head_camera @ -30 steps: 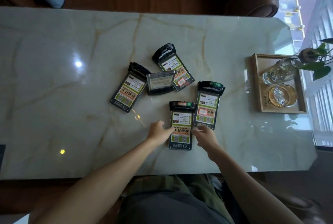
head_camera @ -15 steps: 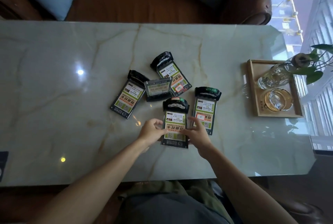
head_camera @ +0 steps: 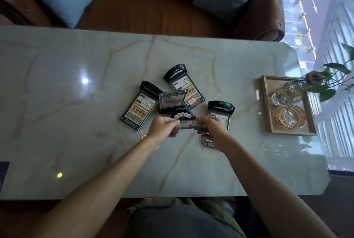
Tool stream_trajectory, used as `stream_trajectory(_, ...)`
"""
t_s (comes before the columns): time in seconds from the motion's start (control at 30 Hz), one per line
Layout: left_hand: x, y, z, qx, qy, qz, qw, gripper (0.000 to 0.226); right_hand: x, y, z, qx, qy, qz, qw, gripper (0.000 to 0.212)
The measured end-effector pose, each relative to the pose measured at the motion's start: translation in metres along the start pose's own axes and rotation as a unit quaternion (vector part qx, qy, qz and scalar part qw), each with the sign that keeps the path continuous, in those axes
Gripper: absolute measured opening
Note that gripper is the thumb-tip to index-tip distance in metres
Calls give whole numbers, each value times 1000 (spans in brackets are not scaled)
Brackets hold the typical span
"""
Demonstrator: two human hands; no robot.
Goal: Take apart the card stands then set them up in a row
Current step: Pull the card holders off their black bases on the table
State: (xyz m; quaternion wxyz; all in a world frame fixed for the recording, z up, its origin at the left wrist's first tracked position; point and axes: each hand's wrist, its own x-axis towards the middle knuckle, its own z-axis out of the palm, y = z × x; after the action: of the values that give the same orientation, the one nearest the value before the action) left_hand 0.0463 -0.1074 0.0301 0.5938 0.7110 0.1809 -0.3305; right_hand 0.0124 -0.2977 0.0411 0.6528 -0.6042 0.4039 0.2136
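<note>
Several card stands with black bases and green-and-orange cards lie on the marble table (head_camera: 76,115). My left hand (head_camera: 162,128) and my right hand (head_camera: 212,128) grip the two sides of one card stand (head_camera: 184,122), lifted off the table and seen edge-on, its black base pointing away from me. One stand (head_camera: 138,110) lies flat to the left. Another (head_camera: 184,86) lies flat behind. A small one (head_camera: 172,100) stands upright in the middle. A further stand (head_camera: 220,112) lies flat, partly under my right hand.
A wooden tray (head_camera: 267,107) at the right holds a glass vase with a plant (head_camera: 287,92) and a glass ashtray (head_camera: 292,116). A brown leather sofa (head_camera: 153,12) with blue cushions sits beyond the far table edge. A window runs along the right.
Both hands took the flat-lying stand by its sides, lifted it off the table and tilted it up until it shows edge-on. The other stands stayed put.
</note>
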Motion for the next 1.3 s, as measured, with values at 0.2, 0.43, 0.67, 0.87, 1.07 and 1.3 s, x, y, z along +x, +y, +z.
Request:
stream_trajectory(0.2, -4, -3, -1, -24, 20, -20, 999, 25, 2, 2, -1, 2, -3, 16, 1000, 25)
stream_trajectory(0.43, -11, -16, 4, -59, 83, -18, 995, 22, 6, 2, -2, -15, -49, 21, 998, 34)
stream_trajectory(0.67, -20, -42, 57, 31, 49, -100, 993, 13, 25, 17, -47, -76, 48, -50, 995, 23)
stream_trajectory(0.87, -10, -43, 126, 117, -17, -74, 990, 23, 32, 52, -97, -116, 126, 19, 985, 32)
stream_trajectory(1.07, 10, -53, 159, 138, -1, -109, 984, 50, 41, 82, -117, -46, 57, 88, 993, 36)
stream_trajectory(1.3, 11, -41, 166, 145, -10, -112, 983, 17, 41, 77, -138, -35, 23, 98, 994, 26)
